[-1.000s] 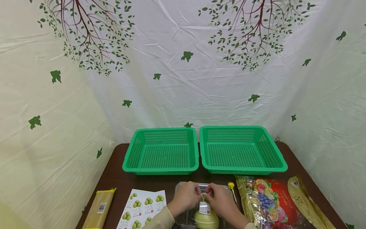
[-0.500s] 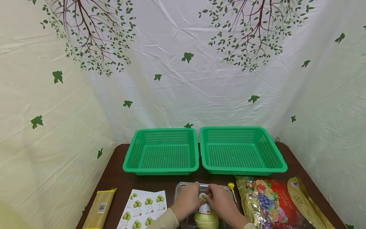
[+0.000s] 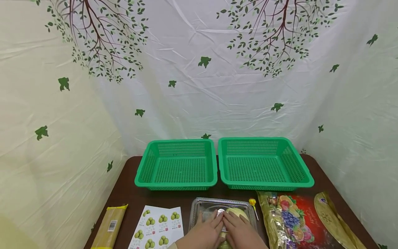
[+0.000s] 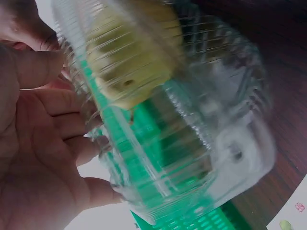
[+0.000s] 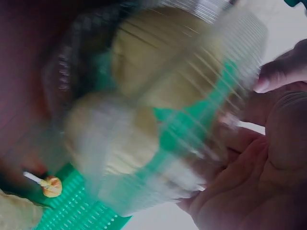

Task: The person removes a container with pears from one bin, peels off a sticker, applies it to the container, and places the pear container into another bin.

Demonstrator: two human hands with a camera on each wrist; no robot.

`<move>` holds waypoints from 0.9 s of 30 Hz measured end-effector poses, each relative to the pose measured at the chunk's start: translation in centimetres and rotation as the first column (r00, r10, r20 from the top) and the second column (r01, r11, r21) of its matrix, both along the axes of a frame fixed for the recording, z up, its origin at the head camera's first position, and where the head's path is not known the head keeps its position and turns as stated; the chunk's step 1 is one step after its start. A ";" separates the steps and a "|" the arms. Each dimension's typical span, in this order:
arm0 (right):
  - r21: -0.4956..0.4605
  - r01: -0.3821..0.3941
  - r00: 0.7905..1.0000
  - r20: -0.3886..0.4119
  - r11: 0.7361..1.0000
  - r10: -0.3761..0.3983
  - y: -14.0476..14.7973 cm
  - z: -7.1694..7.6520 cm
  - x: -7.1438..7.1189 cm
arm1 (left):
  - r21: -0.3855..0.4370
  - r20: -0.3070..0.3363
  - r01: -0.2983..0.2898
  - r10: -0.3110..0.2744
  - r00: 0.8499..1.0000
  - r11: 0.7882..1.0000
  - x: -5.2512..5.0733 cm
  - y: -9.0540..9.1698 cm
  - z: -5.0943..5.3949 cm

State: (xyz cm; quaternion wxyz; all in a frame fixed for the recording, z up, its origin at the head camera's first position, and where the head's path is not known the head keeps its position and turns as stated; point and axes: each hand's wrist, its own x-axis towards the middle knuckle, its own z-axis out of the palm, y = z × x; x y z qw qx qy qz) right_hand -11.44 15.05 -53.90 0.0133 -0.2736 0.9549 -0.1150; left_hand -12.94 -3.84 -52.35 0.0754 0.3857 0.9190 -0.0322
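Note:
In the head view a clear plastic container (image 3: 199, 201) lies at the table's front with pears (image 3: 238, 211) inside. On its lid, a white label (image 3: 220, 211) shows partly between the hands. The left hand (image 3: 206, 232) and right hand (image 3: 243, 232) rest side by side on the lid, fingers straight and spread, fingertips nearly meeting over the label. The left wrist view has the left palm (image 4: 43, 129) by the container's ribbed wall, with a pear (image 4: 134, 52) behind it. Two pears (image 5: 168, 55) show through blurred plastic beside the right hand (image 5: 268, 143) in the right wrist view.
Two green baskets (image 3: 176, 184) (image 3: 267, 184) stand behind the container. A sheet of pear labels (image 3: 157, 226) and a yellow-ended package (image 3: 109, 226) lie left. On the right are a lollipop (image 3: 252, 202) and a red and gold candy bag (image 3: 300, 221).
Both hands have moved from pinching the label's top to lying flat on the lid, lower and nearer the front. The label was held up over a pear and now lies under the fingers.

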 end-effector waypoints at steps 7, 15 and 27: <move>0.113 0.030 0.998 -0.061 0.993 -0.023 0.6 -1.6 0.3 | -0.081 0.040 -0.025 0.028 0.999 0.996 0.0 0.0 -1.2; 0.212 0.101 0.980 -0.187 0.972 -0.061 1.4 -1.3 0.1 | -0.149 0.027 -0.105 0.110 0.994 0.983 -0.3 -0.9 -0.9; 0.014 0.084 0.994 -0.067 0.996 -0.083 1.1 0.6 0.0 | -0.023 -0.025 -0.073 0.073 0.997 0.997 0.2 -0.4 1.4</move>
